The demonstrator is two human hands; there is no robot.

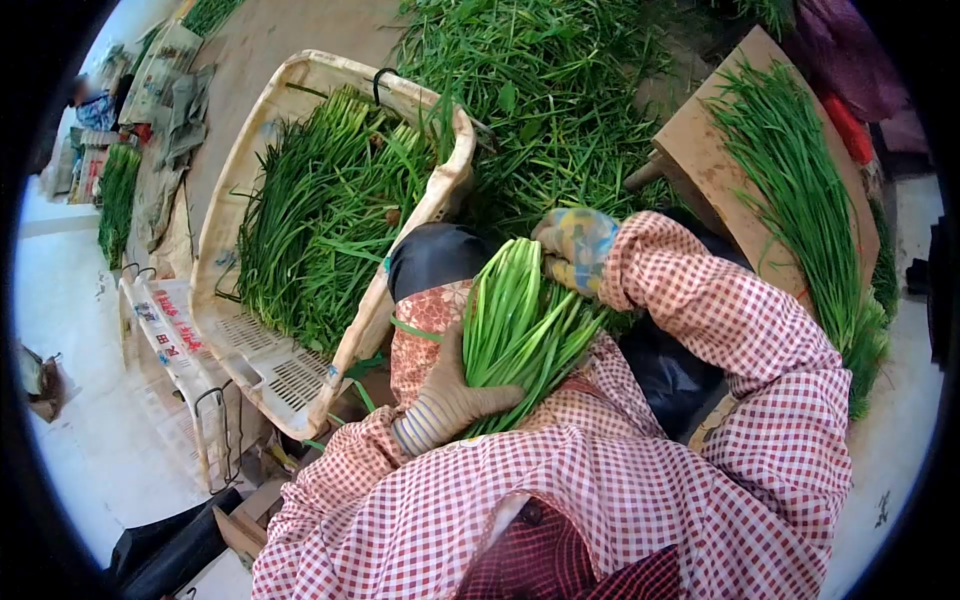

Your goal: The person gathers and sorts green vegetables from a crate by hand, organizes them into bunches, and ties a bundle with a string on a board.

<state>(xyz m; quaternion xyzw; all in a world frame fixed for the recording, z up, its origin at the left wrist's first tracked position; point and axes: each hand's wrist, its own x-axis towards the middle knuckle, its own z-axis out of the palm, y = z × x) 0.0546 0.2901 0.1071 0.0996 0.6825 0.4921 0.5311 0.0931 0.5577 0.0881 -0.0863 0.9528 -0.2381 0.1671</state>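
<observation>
- Green leafy bunch [515, 320] at the centre of the frame, right of the pale crate [462, 150]
- Left hand [455, 390], gloved, cups its lower left, thumb spread from the fingers, holding it
- Right hand [578, 245], gloved, curls at its upper right; I can't tell whether it grips
- Probably light, bendy, easily bruised; best held gently round the gathered middle

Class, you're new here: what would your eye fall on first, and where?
First, the bright bunch at the centre, in the grip of the gloved left hand. Then the pale crate at upper left, holding more greens, and the loose heap at the top.
</observation>
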